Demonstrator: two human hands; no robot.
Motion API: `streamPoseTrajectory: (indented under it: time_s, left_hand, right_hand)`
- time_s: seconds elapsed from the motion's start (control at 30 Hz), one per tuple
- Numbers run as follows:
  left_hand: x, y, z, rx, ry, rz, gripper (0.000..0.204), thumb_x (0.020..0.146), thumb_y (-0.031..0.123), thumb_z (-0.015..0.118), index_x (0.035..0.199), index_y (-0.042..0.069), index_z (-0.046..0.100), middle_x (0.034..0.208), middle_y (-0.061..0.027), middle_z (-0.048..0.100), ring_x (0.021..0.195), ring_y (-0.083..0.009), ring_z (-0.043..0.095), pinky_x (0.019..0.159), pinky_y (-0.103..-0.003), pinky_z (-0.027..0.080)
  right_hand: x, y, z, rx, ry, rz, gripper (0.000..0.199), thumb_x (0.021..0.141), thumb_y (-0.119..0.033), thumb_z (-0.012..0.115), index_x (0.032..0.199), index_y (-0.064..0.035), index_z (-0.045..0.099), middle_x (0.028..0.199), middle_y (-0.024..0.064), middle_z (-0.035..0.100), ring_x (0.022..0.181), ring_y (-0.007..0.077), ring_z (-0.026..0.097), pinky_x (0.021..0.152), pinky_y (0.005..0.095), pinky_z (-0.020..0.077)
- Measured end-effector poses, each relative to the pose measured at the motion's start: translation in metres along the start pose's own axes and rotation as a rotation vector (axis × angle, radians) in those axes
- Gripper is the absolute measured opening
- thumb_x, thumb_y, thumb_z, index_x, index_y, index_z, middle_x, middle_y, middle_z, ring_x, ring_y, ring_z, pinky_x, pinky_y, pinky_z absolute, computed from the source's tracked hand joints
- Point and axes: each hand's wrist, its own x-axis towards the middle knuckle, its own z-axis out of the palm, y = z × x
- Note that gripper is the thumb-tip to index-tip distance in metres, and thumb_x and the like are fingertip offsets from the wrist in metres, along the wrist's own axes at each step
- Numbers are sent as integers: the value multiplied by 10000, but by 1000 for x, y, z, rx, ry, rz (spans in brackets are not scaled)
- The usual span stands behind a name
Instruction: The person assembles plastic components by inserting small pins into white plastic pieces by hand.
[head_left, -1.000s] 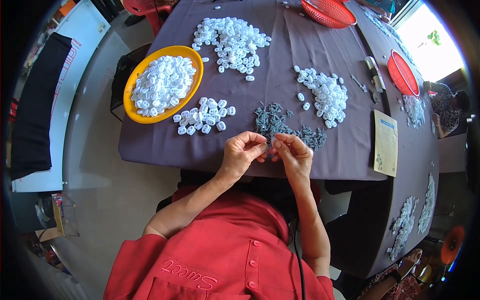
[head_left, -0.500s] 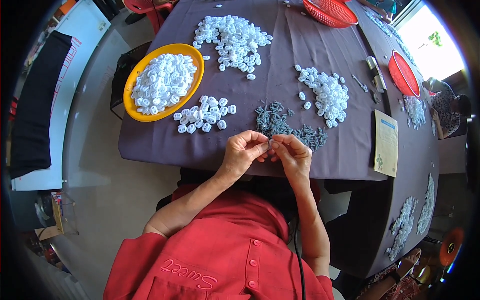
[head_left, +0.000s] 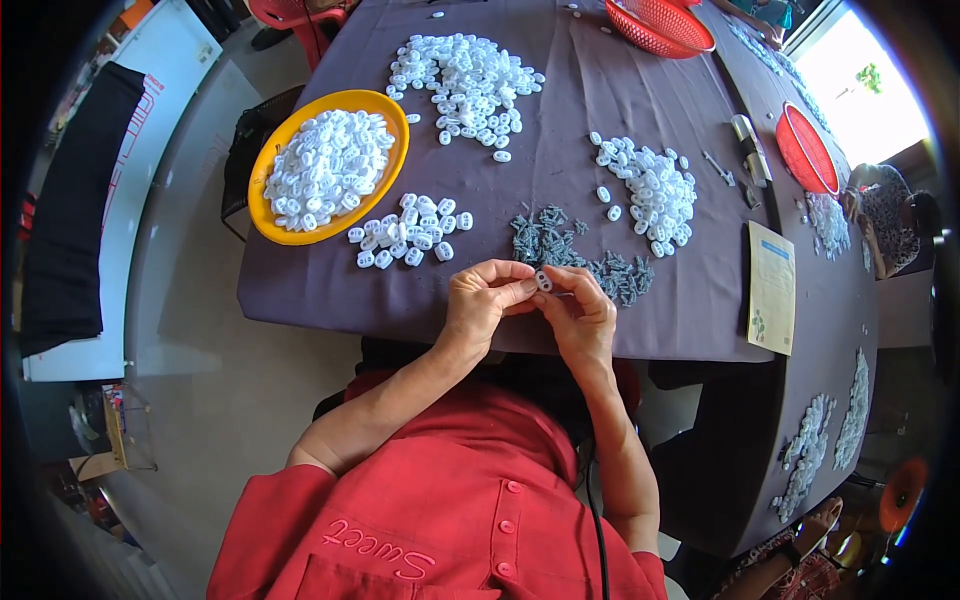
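Note:
Between my fingertips, at the table's front edge, is a small white oval plastic piece with two dark openings in its face. My left hand pinches it from the left, and my right hand grips it from the right with thumb and forefinger. Just beyond my fingers lies a heap of small dark grey rod-like pieces. A loose group of the same white ovals sits left of my hands. Another heap of white ovals is farther off to the right.
A yellow plate piled with white ovals stands at the left table edge. More ovals are heaped farther back. Red baskets, a metal tool and a tan packet lie rightward. Other people sit along the right-hand table.
The white oval has been turned so its two-hole face shows between my fingers. My hands have shifted only slightly. At the right, another person has moved a little.

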Motion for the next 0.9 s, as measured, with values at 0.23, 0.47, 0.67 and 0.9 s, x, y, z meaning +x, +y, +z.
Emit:
streamPoseTrajectory:
  time_s: [0.23,0.47,0.67,0.9]
  left_hand:
    - [-3,5,4,51,1,-65,138,819,30,608,947,-22,615,860,-96,647,746,-168,645,669,-292,563]
    - [1,-5,11,-59,-42,13,148,832,38,601,968,-20,615,865,-89,646,744,-146,639,658,-247,542]
    - [-2,-1,15,-43,-21,-21,137,837,49,601,955,-20,617,854,-88,646,722,-124,626,643,-230,530]
    - [3,-5,11,27,-25,30,119,844,45,593,928,-36,617,824,-94,649,716,-132,631,656,-230,529]
  right_hand:
    - [1,7,-5,-121,-52,-35,310,731,69,640,1031,-9,619,949,55,614,800,95,585,688,220,482]
    - [3,-8,2,-277,7,-176,318,705,44,645,1017,-10,607,935,101,615,805,176,624,689,260,503]
    - [4,-4,-5,-294,4,-179,295,691,26,645,980,-18,604,932,110,615,800,215,627,689,286,499]
    - [3,-1,-2,-326,-24,-248,313,679,19,644,984,-21,592,940,107,593,791,239,611,657,300,504]
